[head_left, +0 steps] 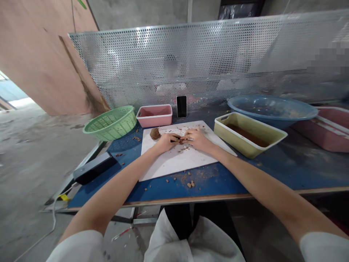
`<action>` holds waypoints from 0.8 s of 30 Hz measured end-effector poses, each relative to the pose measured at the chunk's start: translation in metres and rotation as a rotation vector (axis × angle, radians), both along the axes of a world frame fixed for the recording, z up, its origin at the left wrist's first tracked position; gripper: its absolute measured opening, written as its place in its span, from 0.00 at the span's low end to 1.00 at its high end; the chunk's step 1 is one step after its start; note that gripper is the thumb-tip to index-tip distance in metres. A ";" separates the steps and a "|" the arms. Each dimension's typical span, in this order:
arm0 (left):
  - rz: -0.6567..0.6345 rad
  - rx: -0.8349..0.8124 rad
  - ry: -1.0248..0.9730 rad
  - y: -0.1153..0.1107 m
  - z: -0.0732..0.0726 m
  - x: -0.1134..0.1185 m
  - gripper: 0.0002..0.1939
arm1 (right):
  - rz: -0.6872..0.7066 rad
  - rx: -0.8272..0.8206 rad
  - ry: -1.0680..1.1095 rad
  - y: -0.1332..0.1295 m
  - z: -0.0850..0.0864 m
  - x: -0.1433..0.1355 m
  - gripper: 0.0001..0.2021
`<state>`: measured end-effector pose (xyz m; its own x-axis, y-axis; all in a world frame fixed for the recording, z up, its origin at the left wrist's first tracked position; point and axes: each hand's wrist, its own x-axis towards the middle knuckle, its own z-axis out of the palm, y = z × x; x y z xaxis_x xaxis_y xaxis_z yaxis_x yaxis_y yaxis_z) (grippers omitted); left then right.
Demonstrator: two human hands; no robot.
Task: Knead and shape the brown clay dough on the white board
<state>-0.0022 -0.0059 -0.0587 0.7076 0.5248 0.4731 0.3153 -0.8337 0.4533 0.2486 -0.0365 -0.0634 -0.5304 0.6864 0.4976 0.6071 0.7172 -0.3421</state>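
Note:
My left hand (pixel 166 142) and my right hand (pixel 200 141) meet over the middle of a white board (pixel 160 163), fingertips close together. Between them is a small brown piece (pixel 180 141), mostly hidden by the fingers; a thin dark thing shows by my left fingers, too small to name. The fingers of both hands are closed, pinching at this spot. Brown crumbs (pixel 185 148) lie on the board just below the fingertips. A rounded brown lump (pixel 155 134), like clay, sits on the board to the left of my left hand.
Behind the board stand a pink bin (pixel 155 122) and an upright phone (pixel 181 106). A green basket (pixel 113 125) and dark box (pixel 94 168) are at left. Right are an olive bin (pixel 240 142) with brown liquid, a blue basin (pixel 272 109) and another pink bin (pixel 321 136).

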 end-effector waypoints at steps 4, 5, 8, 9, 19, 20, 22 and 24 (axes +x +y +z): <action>0.004 -0.032 -0.016 0.001 -0.001 0.001 0.11 | -0.016 -0.002 0.016 0.000 0.001 -0.002 0.05; 0.003 -0.036 -0.019 0.002 -0.002 0.001 0.11 | -0.018 -0.003 0.019 -0.001 0.001 -0.002 0.05; -0.005 -0.038 -0.017 0.002 -0.002 0.002 0.11 | -0.030 -0.012 0.019 -0.001 0.002 -0.004 0.04; -0.005 -0.036 -0.015 0.003 -0.001 0.002 0.11 | -0.034 -0.016 0.017 -0.001 0.002 -0.004 0.04; 0.008 -0.040 -0.009 0.004 0.000 0.004 0.09 | -0.052 0.005 -0.005 -0.003 0.004 -0.008 0.04; 0.009 -0.042 -0.013 0.003 -0.001 0.003 0.09 | -0.055 0.005 -0.004 -0.004 0.004 -0.008 0.04; 0.016 -0.056 -0.034 0.002 -0.001 0.002 0.08 | -0.054 -0.003 0.002 -0.006 0.004 -0.007 0.05; 0.039 -0.082 -0.051 0.000 -0.002 0.002 0.07 | -0.053 -0.003 0.022 -0.010 0.004 -0.004 0.08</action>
